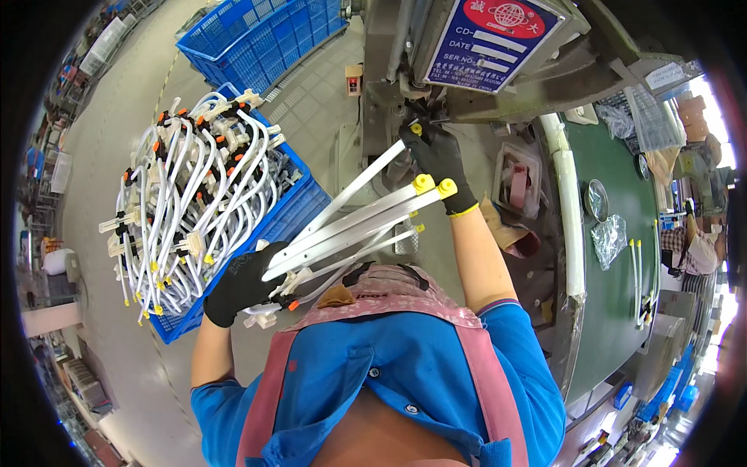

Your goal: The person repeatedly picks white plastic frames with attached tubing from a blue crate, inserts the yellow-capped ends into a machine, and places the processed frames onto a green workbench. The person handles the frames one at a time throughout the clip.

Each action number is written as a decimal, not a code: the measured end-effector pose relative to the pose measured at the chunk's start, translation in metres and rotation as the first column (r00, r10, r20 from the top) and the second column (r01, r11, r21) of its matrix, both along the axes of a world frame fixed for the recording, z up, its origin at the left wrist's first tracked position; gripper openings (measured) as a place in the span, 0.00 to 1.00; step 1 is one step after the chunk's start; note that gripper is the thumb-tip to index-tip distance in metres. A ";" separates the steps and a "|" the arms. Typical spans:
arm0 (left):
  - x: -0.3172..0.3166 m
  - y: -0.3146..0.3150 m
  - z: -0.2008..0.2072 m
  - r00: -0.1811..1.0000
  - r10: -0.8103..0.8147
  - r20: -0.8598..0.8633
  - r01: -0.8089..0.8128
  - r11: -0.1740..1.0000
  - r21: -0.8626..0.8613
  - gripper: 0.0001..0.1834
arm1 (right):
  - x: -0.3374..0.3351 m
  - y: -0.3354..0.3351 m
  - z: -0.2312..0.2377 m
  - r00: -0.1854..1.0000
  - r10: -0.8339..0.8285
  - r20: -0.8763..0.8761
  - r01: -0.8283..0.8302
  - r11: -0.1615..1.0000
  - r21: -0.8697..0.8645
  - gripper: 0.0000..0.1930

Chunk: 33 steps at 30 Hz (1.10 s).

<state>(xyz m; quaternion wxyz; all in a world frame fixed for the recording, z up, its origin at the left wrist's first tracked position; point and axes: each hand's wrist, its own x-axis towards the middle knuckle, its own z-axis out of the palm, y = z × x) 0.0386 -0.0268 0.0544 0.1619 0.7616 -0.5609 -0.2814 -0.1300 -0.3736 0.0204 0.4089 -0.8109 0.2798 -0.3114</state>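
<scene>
My left hand (243,286), in a black glove, is closed around the lower part of several white tubes (342,226). They slant up to the right and carry yellow end caps (447,188). White plastic connectors (292,282), one with an orange tip, hang at their lower ends. My right hand (437,159), also gloved in black, reaches up to the machine head and closes on the upper end of one white tube (354,187). A yellow cap (416,129) shows at its fingertips. The machine part just beyond those fingers is mostly hidden.
A blue crate (292,214) at left is heaped with white tube assemblies (194,183). Another blue crate (261,35) stands behind. The machine, with its blue label plate (494,39), rises ahead. At right is a green-topped table (607,303) with a round dish (597,200) and tubes.
</scene>
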 end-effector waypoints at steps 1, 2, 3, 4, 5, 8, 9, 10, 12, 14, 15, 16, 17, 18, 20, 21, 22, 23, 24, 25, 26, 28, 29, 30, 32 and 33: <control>0.001 0.000 -0.004 0.999 0.027 -0.042 -0.025 0.999 0.045 0.32 | 0.000 -0.001 -0.002 1.000 0.006 0.012 -0.006 0.999 -0.034 0.14; 0.002 0.000 -0.007 0.998 0.024 -0.065 -0.020 0.998 0.067 0.31 | 0.000 -0.002 -0.004 1.000 0.005 0.002 -0.005 0.994 -0.109 0.13; 0.003 0.001 -0.011 0.998 0.019 -0.066 -0.015 0.998 0.065 0.31 | 0.002 -0.004 -0.005 0.999 0.016 -0.051 -0.023 0.990 -0.137 0.13; 0.003 0.000 -0.014 0.998 0.015 -0.066 -0.011 0.998 0.061 0.31 | 0.003 -0.008 -0.007 0.994 0.026 -0.105 -0.044 0.985 -0.166 0.13; 0.003 0.000 -0.017 0.996 0.029 -0.087 -0.022 0.996 0.089 0.31 | 0.006 -0.012 -0.009 0.989 0.027 -0.145 -0.056 0.978 -0.199 0.13; 0.001 -0.002 -0.018 0.996 0.028 -0.084 -0.023 0.998 0.066 0.32 | 0.021 -0.019 -0.018 0.999 0.028 0.034 -0.015 0.944 -0.329 0.12; 0.000 -0.003 -0.016 0.991 0.065 -0.113 -0.051 0.991 0.123 0.33 | 0.024 -0.021 -0.021 0.997 0.037 0.066 -0.001 0.881 -0.472 0.12; -0.001 -0.002 -0.013 0.999 0.009 -0.043 -0.008 0.999 0.041 0.32 | 0.028 -0.022 -0.025 0.995 0.050 0.085 0.014 0.783 -0.622 0.11; -0.002 0.000 -0.004 0.999 -0.036 0.037 0.036 0.999 0.009 0.32 | 0.028 -0.024 -0.033 0.992 0.082 0.099 -0.030 0.899 -0.436 0.10; -0.003 0.005 0.005 1.000 0.016 0.008 -0.017 0.999 0.031 0.32 | 0.023 -0.025 -0.039 0.989 0.091 0.112 -0.125 0.927 0.353 0.08; -0.004 0.007 0.008 0.999 0.042 -0.029 -0.042 0.999 -0.010 0.32 | 0.022 -0.025 -0.042 0.991 0.129 0.042 -0.133 0.981 0.139 0.08; -0.005 0.010 0.009 0.998 0.029 0.054 -0.026 0.998 -0.058 0.31 | 0.023 -0.028 -0.045 0.987 0.155 -0.037 -0.158 0.984 -0.084 0.08; -0.008 0.011 0.009 0.997 0.031 0.072 -0.026 0.997 -0.070 0.30 | 0.023 -0.028 -0.049 0.983 0.148 -0.110 -0.162 0.978 -0.130 0.08; -0.012 0.012 0.007 0.995 0.035 0.092 -0.028 0.996 -0.084 0.30 | 0.024 -0.029 -0.052 0.981 0.189 -0.033 -0.191 0.976 -0.100 0.08; -0.022 0.012 0.002 0.983 0.033 0.181 -0.012 0.993 -0.118 0.28 | 0.025 -0.028 -0.060 0.968 0.191 0.164 -0.233 0.927 0.294 0.08; -0.028 0.012 -0.001 0.983 0.026 0.182 -0.027 1.000 0.005 0.30 | 0.025 -0.029 -0.064 0.975 0.182 0.131 -0.201 0.968 0.150 0.08; -0.035 0.012 -0.004 0.984 0.019 0.177 -0.013 0.999 -0.033 0.31 | 0.025 -0.028 -0.068 0.976 0.188 0.113 -0.188 0.982 -0.010 0.08; -0.042 0.012 -0.007 0.985 0.013 0.170 -0.006 0.999 -0.039 0.33 | 0.025 -0.028 -0.072 0.978 0.182 0.104 -0.175 0.982 -0.078 0.09; -0.048 0.012 -0.008 0.978 0.008 0.206 -0.031 0.994 0.108 0.36 | 0.024 -0.028 -0.075 0.976 0.154 0.152 -0.158 0.987 0.014 0.10; -0.051 0.013 -0.009 0.980 0.001 0.201 -0.023 0.994 0.108 0.37 | 0.023 -0.027 -0.078 0.983 0.146 0.112 -0.161 0.978 0.134 0.12; -0.053 0.013 -0.010 0.982 0.000 0.187 -0.010 0.999 0.051 0.38 | 0.022 -0.027 -0.080 0.986 0.134 0.097 -0.154 0.957 0.245 0.14; -0.052 0.012 -0.013 0.984 0.002 0.181 -0.004 1.000 0.006 0.39 | 0.021 -0.027 -0.082 0.987 0.147 0.063 -0.159 0.941 0.300 0.17; -0.052 0.012 -0.014 0.983 0.000 0.182 -0.006 0.999 0.037 0.40 | 0.020 -0.026 -0.081 0.986 0.158 0.055 -0.167 0.942 0.292 0.18; -0.050 0.011 -0.015 0.982 -0.005 0.189 -0.006 0.998 0.062 0.40 | 0.020 -0.025 -0.080 0.986 0.162 0.051 -0.170 0.944 0.284 0.19; -0.049 0.009 -0.020 0.988 0.018 0.155 -0.019 1.000 0.007 0.39 | 0.018 -0.024 -0.078 0.988 0.155 0.003 -0.150 0.951 0.271 0.18; -0.049 0.008 -0.024 0.990 0.029 0.139 -0.026 0.999 -0.026 0.38 | 0.014 -0.024 -0.076 0.989 0.145 -0.041 -0.129 0.956 0.264 0.17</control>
